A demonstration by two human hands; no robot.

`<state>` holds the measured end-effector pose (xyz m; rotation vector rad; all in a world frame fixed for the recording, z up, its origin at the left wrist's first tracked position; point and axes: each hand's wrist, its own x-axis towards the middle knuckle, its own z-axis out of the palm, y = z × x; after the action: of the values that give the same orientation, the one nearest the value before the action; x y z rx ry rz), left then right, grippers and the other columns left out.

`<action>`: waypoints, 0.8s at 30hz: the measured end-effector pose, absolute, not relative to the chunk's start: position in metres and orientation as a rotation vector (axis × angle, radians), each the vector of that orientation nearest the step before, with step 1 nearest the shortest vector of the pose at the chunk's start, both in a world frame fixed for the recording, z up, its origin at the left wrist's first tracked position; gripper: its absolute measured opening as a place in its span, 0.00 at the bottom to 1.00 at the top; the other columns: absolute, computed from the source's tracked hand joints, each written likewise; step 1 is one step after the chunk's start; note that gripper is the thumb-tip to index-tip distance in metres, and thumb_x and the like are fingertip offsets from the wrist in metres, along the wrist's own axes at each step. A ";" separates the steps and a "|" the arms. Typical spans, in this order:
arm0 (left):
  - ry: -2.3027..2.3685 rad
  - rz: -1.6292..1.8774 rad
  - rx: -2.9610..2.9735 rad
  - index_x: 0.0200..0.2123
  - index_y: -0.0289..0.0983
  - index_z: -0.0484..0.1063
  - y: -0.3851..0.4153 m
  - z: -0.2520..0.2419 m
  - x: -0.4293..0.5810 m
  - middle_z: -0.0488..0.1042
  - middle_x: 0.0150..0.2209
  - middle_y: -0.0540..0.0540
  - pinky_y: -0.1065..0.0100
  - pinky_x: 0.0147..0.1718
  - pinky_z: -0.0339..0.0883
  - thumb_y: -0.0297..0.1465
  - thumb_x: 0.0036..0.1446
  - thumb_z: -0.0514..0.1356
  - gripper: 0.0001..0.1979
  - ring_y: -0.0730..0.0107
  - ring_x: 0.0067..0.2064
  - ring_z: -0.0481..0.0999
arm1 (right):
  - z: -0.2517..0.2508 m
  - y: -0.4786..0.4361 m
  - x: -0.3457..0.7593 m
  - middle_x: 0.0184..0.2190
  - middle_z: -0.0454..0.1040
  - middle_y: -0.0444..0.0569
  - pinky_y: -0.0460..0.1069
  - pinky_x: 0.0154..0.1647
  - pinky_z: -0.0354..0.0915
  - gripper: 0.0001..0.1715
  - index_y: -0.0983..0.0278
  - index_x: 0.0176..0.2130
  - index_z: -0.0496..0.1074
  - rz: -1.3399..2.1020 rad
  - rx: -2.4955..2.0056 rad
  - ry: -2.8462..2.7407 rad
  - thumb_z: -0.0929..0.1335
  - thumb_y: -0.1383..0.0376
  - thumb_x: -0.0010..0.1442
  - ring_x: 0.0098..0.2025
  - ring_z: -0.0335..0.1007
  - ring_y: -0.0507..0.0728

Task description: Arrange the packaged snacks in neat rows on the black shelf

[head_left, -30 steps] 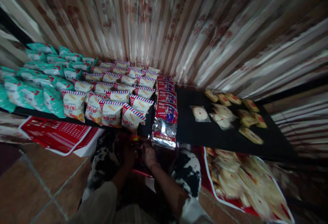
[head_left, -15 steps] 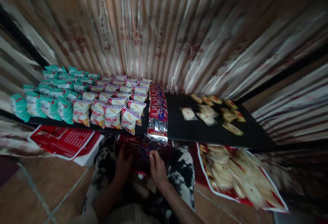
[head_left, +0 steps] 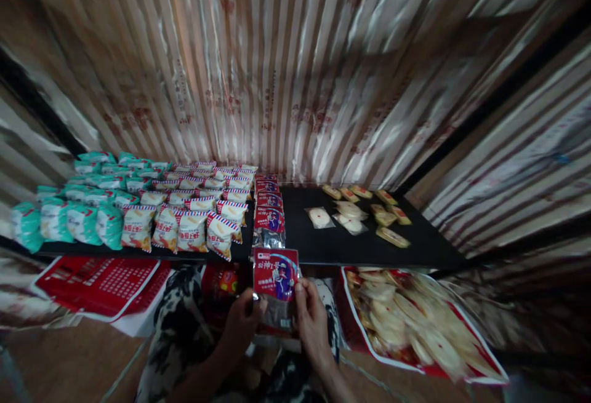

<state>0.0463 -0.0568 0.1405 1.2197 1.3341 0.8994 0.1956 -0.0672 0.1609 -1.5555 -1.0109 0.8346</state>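
Dim light falls on a striped, glossy back wall (head_left: 286, 71), a low black shelf (head_left: 323, 244) and a brown tiled floor (head_left: 64, 363).

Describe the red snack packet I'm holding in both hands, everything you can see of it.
The red packet is a flat, glossy plastic pouch: red top with white lettering and a cartoon figure on blue, silvery lower part. It is held upright, facing the camera, just below the front edge of the black shelf. The left hand pinches its lower left edge, the right hand its right edge. Its contents cannot be made out.
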 end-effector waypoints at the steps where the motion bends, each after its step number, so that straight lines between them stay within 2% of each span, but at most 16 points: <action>1: 1.298 0.903 1.200 0.25 0.37 0.66 -0.055 0.144 0.054 0.72 0.25 0.50 0.72 0.29 0.64 0.41 0.49 0.57 0.12 0.70 0.28 0.69 | 0.161 -0.068 0.200 0.27 0.71 0.45 0.46 0.29 0.63 0.24 0.63 0.35 0.68 0.841 -1.549 -0.959 0.62 0.45 0.55 0.29 0.66 0.53; 5: 1.092 0.931 1.098 0.28 0.37 0.66 -0.047 0.159 0.085 0.71 0.25 0.50 0.74 0.27 0.63 0.42 0.51 0.57 0.13 0.73 0.28 0.69 | 0.153 -0.075 0.216 0.35 0.75 0.49 0.48 0.33 0.67 0.29 0.62 0.48 0.65 0.894 -1.489 -0.754 0.65 0.47 0.53 0.35 0.71 0.56; 9: 1.104 0.942 1.102 0.30 0.36 0.68 -0.037 0.163 0.105 0.72 0.27 0.50 0.73 0.30 0.65 0.42 0.50 0.58 0.14 0.71 0.31 0.71 | 0.147 -0.081 0.228 0.34 0.75 0.49 0.50 0.36 0.68 0.38 0.62 0.56 0.59 0.921 -1.444 -0.723 0.68 0.50 0.51 0.37 0.73 0.57; 12: 1.116 0.922 1.162 0.32 0.36 0.70 -0.030 0.163 0.111 0.74 0.29 0.48 0.71 0.34 0.67 0.39 0.51 0.58 0.12 0.70 0.34 0.72 | 0.151 -0.078 0.234 0.37 0.76 0.51 0.51 0.38 0.69 0.42 0.63 0.57 0.58 0.902 -1.464 -0.740 0.70 0.51 0.49 0.39 0.73 0.59; 14: 1.116 0.937 1.168 0.38 0.35 0.70 -0.025 0.164 0.112 0.75 0.33 0.47 0.70 0.38 0.68 0.36 0.52 0.58 0.12 0.68 0.37 0.73 | 0.155 -0.072 0.237 0.39 0.76 0.52 0.51 0.39 0.70 0.43 0.64 0.58 0.57 0.883 -1.486 -0.747 0.70 0.50 0.48 0.40 0.73 0.60; 16: 1.128 0.968 1.162 0.47 0.36 0.67 -0.021 0.166 0.112 0.75 0.39 0.45 0.69 0.41 0.68 0.32 0.52 0.57 0.18 0.68 0.40 0.74 | 0.157 -0.064 0.238 0.40 0.76 0.52 0.51 0.39 0.70 0.42 0.63 0.58 0.57 0.869 -1.500 -0.770 0.69 0.50 0.48 0.42 0.73 0.60; 19: 1.175 0.992 1.209 0.57 0.37 0.57 -0.014 0.168 0.111 0.74 0.45 0.43 0.66 0.46 0.67 0.28 0.52 0.56 0.28 0.67 0.44 0.74 | 0.158 -0.049 0.237 0.41 0.76 0.52 0.51 0.39 0.70 0.41 0.63 0.58 0.57 0.885 -1.506 -0.806 0.68 0.51 0.50 0.41 0.73 0.59; 21: 1.252 1.008 1.279 0.60 0.37 0.53 -0.009 0.168 0.109 0.72 0.48 0.42 0.64 0.49 0.65 0.26 0.51 0.55 0.31 0.66 0.47 0.73 | 0.156 -0.038 0.235 0.39 0.76 0.52 0.51 0.38 0.70 0.39 0.63 0.58 0.57 0.891 -1.508 -0.824 0.68 0.52 0.51 0.40 0.74 0.59; 24: 1.414 1.045 1.420 0.59 0.36 0.55 0.003 0.166 0.108 0.66 0.54 0.39 0.62 0.55 0.60 0.24 0.49 0.54 0.31 0.62 0.55 0.67 | 0.155 -0.020 0.233 0.37 0.76 0.51 0.51 0.37 0.70 0.38 0.64 0.57 0.59 0.898 -1.479 -0.853 0.68 0.53 0.50 0.38 0.74 0.58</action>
<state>0.1076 0.0028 0.1664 1.4202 1.4138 1.0445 0.2333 -0.0200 0.1554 -1.4792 -0.8531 0.8984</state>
